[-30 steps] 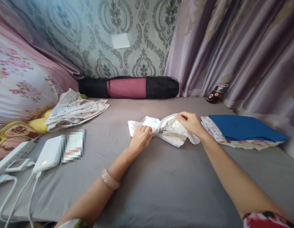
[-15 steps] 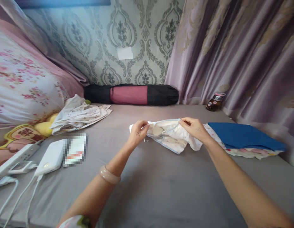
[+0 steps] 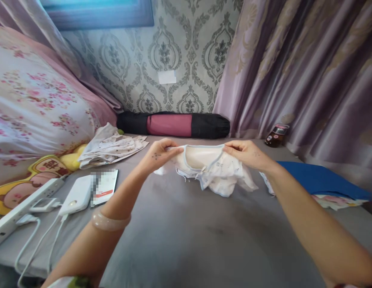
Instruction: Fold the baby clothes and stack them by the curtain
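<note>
A small white baby shirt (image 3: 220,176) with pale blue trim and a faint print hangs between my hands, its round neckline facing up. My left hand (image 3: 161,156) pinches it at the left shoulder, thumb pressed against the fingers. At the right shoulder my right hand (image 3: 244,154) grips the trim the same way. Thin ties dangle from the front below the neckline. The lower part of the shirt droops close to the grey sheet (image 3: 179,236); whether it touches I cannot tell.
Folded clothes topped by a blue cloth (image 3: 320,180) lie right. On the left are a crumpled white garment (image 3: 110,146), a phone (image 3: 109,188), a white power bank (image 3: 77,196) and a power strip (image 3: 29,206) with cables. Behind are a black-and-pink roll (image 3: 170,125) and a dark bottle (image 3: 276,136).
My hands have moved apart, the left one leftward, and the shirt is now stretched along its neckline. The camera view has tilted up slightly and shifted left.
</note>
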